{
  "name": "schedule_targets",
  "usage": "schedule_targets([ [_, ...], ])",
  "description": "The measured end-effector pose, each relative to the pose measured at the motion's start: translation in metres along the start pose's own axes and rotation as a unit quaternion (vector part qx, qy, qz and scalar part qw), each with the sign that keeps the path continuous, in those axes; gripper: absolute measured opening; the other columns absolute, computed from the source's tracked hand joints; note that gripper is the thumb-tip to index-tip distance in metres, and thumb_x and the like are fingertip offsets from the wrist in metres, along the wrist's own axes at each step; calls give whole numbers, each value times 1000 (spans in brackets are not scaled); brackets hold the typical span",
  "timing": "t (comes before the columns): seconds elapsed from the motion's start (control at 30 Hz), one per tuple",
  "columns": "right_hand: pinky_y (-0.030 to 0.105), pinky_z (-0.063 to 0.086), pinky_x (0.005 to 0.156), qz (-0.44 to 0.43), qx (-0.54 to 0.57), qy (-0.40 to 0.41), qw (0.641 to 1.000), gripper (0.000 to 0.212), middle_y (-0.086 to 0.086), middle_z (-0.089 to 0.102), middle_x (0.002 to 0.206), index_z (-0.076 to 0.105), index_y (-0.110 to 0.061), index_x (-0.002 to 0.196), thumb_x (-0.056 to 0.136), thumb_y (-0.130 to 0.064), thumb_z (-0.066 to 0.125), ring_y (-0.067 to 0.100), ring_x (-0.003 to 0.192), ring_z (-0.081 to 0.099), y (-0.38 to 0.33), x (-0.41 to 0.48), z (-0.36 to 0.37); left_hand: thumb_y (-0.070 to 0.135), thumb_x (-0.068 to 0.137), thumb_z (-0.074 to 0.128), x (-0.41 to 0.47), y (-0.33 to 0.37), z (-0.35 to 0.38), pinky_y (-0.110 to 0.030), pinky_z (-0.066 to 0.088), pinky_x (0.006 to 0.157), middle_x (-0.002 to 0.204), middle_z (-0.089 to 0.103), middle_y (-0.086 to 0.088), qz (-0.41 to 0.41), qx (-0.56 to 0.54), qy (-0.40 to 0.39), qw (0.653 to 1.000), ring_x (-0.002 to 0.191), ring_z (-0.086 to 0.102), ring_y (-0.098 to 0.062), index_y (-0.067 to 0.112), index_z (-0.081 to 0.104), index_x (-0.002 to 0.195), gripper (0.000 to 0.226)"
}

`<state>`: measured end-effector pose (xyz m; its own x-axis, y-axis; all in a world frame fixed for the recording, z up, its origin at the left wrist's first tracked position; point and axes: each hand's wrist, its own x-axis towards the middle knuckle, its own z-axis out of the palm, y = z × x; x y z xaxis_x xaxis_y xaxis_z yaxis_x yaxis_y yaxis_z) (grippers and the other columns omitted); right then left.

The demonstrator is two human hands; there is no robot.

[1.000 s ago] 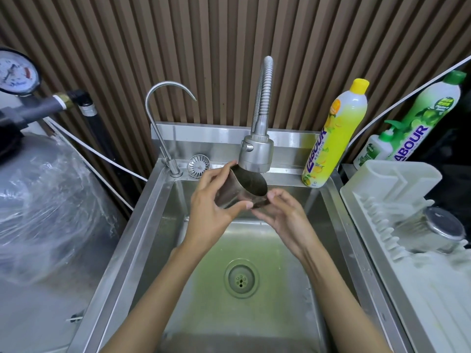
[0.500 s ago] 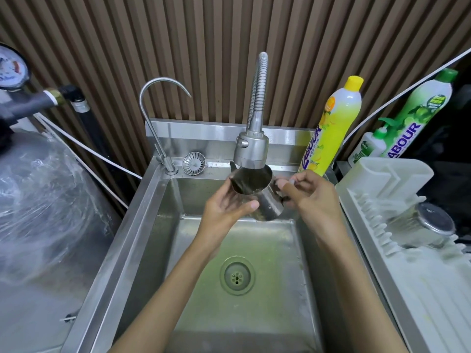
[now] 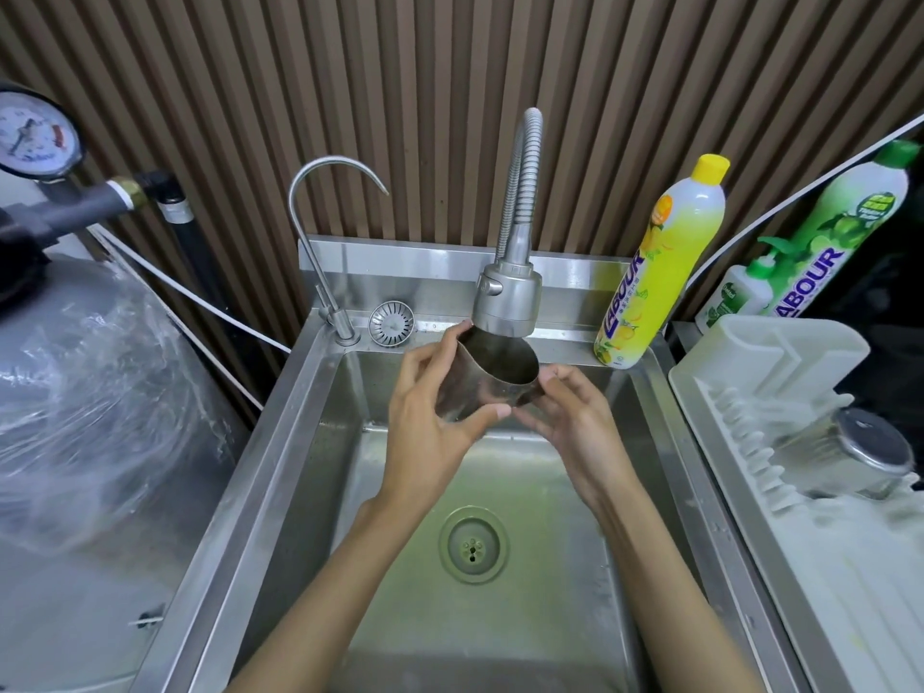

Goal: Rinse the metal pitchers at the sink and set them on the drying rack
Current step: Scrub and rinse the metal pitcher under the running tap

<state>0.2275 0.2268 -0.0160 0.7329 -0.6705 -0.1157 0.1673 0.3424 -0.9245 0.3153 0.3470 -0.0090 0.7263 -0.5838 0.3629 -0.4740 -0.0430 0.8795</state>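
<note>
**Metal pitcher (image 3: 487, 380) held beneath faucet head, over sink**

Location of pitcher: above the basin of the stainless sink (image 3: 310, 442), off its floor, rim just under the spray head (image 3: 507, 305) of the flexible-hose faucet. Tilted, open mouth turned up toward the head and the camera. Water flow not discernible.

Left hand (image 3: 425, 432): wrapped round the pitcher's body, thumb across the near side, fingers curled behind the far side.

Right hand (image 3: 575, 417): fingers and thumb bent against the pitcher's lower right side, pinching it there.

Sink floor: round drain (image 3: 473, 544) below the hands, near the middle of the basin.

Back ledge of sink: slim gooseneck tap (image 3: 320, 232) at left; loose strainer basket (image 3: 391, 323) just beside its base; yellow LABOUR detergent bottle (image 3: 655, 277) at right, upright.

Right of sink: white drying rack (image 3: 750, 372), with a second metal pitcher (image 3: 845, 455) resting on it, base toward the camera, outline blurred. Green LABOUR bottle (image 3: 845, 232) behind the rack.

Left of sink: plastic-wrapped tank (image 3: 100, 392), pressure gauge (image 3: 35, 135) above it.
</note>
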Motion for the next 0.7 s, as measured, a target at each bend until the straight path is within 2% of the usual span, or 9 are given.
schedule_targets([
  [0.13,40,59,69,-8,-127,54,990,19,0,70,71,53,-15,71,89,-13,58,19,68,68,-14,-2,-5,49,61,80,-2,-4,4,4,34,80,109,53,6,-85,29,-28,996,99,55,-1,37,43,133,81],
  [0.23,48,59,65,-15,-199,101,975,20,6,69,73,54,-16,68,84,-16,67,21,64,69,-33,0,-8,60,55,72,2,-6,12,-20,50,87,104,66,13,-126,-38,-64,989,96,63,-1,40,53,117,68],
  [0.3,48,58,69,-61,-306,126,942,22,3,69,68,55,-19,64,80,-24,71,21,68,70,-45,-1,-9,42,61,81,4,-11,19,-38,53,92,103,70,8,-180,-153,-93,967,96,65,-6,28,60,112,57],
  [0.33,41,57,71,-92,-370,133,915,24,1,67,66,55,-20,64,79,-27,71,21,71,69,-50,-3,-7,28,66,80,5,-12,21,-37,52,94,107,70,3,-199,-200,-108,953,99,65,-9,21,60,115,53],
  [0.4,32,51,72,-147,-451,138,870,22,1,66,69,54,-20,66,80,-26,71,21,75,66,-55,-10,-1,6,73,73,6,-17,26,-24,51,91,114,66,-3,-197,-234,-112,946,103,63,-9,16,56,120,51],
  [0.47,33,51,74,-165,-429,122,879,19,8,70,78,54,-17,71,80,-20,70,22,80,66,-52,-12,2,1,72,74,9,-19,29,-14,48,87,114,65,5,-177,-235,-90,951,104,62,-1,24,55,118,55],
  [0.57,29,48,71,-147,-347,96,921,19,12,71,82,52,-17,72,82,-14,68,22,76,66,-41,-3,-3,-3,70,74,14,-19,26,-12,44,93,114,60,18,-144,-220,-43,964,107,57,8,29,44,127,71],
  [0.63,22,46,73,-125,-287,70,947,22,6,72,85,50,-18,70,84,-10,66,13,76,67,-31,1,-6,-6,70,73,15,-21,21,-13,41,98,118,54,23,-116,-191,-27,974,107,55,13,33,34,131,82],
  [0.7,19,46,79,-95,-226,40,969,23,2,71,93,49,-18,71,86,-7,63,3,83,67,-18,3,-6,-2,69,76,15,-21,12,-15,39,100,117,52,34,-75,-135,-25,988,108,52,16,45,36,125,83],
])
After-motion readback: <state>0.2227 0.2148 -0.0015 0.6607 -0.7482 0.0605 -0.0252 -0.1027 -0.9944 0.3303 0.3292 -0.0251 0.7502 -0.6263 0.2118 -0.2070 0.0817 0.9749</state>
